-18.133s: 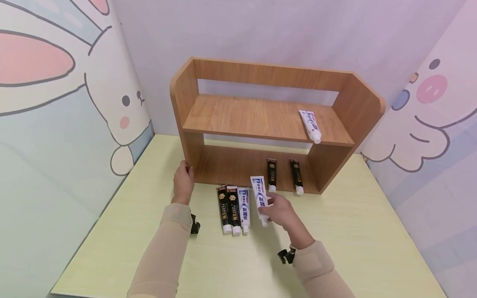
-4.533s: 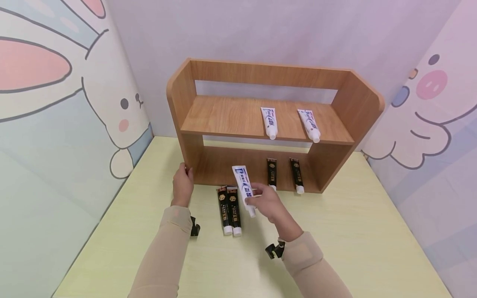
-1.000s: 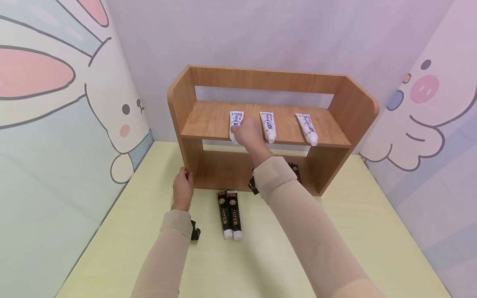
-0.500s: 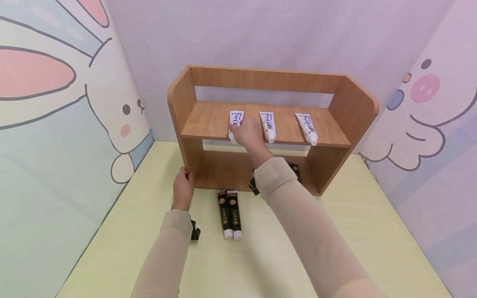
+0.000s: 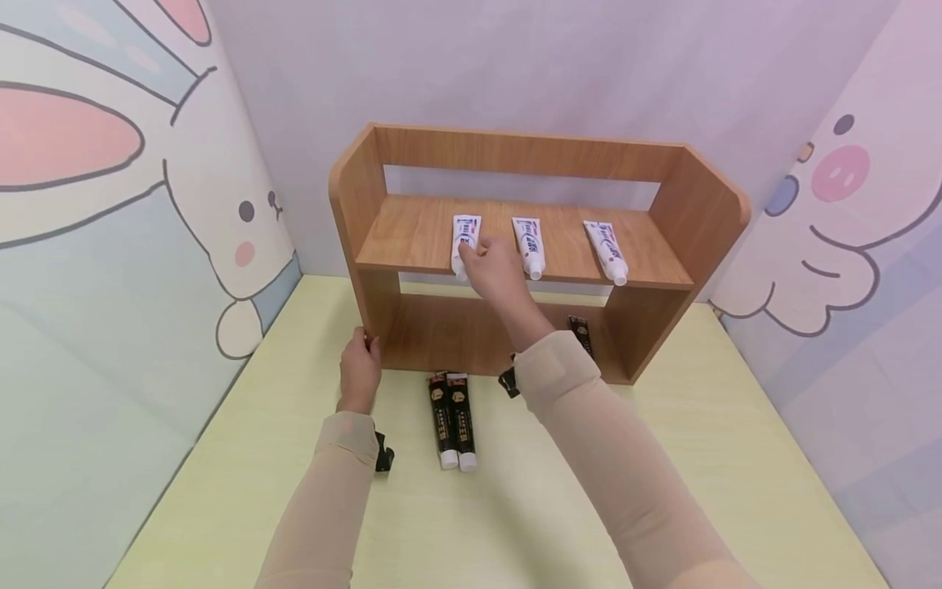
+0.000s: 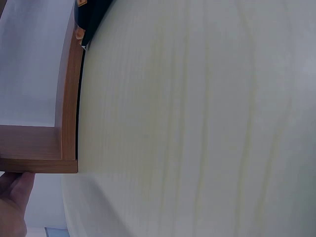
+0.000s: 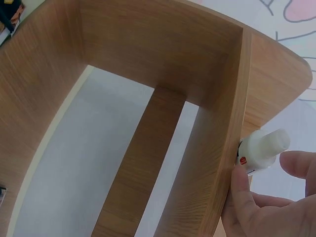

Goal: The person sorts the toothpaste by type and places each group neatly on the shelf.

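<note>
My right hand (image 5: 500, 274) is at the upper shelf's front edge, by the leftmost white toothpaste tube (image 5: 465, 233). In the right wrist view, the thumb (image 7: 296, 163) stands apart from that tube's white cap (image 7: 274, 143), while a fingertip lies close under it. Two more white toothpaste tubes, one in the middle (image 5: 528, 245) and one at the right (image 5: 607, 252), lie on the same board. With my left hand (image 5: 359, 372) I hold the side panel of the wooden shelf (image 5: 353, 221) low down. Two black toothpaste tubes, left (image 5: 441, 421) and right (image 5: 461, 421), lie together on the table.
One black toothpaste tube (image 5: 580, 334) shows on the lower shelf; my right forearm covers part of that level. The pale yellow table (image 5: 257, 474) runs between printed walls. A black camera mount (image 5: 384, 454) sits on my left wrist.
Over the earlier frames, two white tubes went from the table to the upper shelf in my right hand. Since half a second ago, that hand has loosened and drawn back slightly. My left hand stays put.
</note>
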### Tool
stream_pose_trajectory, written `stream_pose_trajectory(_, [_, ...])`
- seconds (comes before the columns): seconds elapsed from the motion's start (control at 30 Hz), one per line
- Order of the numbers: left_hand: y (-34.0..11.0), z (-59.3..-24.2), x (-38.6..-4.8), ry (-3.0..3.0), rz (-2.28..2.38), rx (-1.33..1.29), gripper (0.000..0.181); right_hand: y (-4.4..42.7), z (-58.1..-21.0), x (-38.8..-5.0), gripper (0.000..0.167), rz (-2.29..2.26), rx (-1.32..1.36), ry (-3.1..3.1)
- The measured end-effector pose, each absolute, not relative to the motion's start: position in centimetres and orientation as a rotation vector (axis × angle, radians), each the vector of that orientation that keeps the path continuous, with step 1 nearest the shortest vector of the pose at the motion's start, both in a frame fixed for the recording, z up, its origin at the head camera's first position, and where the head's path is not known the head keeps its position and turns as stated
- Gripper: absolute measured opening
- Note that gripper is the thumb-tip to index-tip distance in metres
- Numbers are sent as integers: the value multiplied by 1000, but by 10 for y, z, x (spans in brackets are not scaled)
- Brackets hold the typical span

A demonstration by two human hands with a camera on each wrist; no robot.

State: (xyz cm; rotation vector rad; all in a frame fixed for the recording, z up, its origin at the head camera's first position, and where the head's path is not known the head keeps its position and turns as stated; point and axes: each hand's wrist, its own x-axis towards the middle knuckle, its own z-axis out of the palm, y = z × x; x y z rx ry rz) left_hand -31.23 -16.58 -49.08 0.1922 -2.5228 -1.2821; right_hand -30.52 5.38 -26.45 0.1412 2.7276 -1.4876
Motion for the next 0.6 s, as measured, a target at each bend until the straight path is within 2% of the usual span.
stream_pose_trajectory(0.6, [-166, -491, -314, -2499, -1291, 182, 22, 65, -278, -274, 58, -1573, 36, 2716])
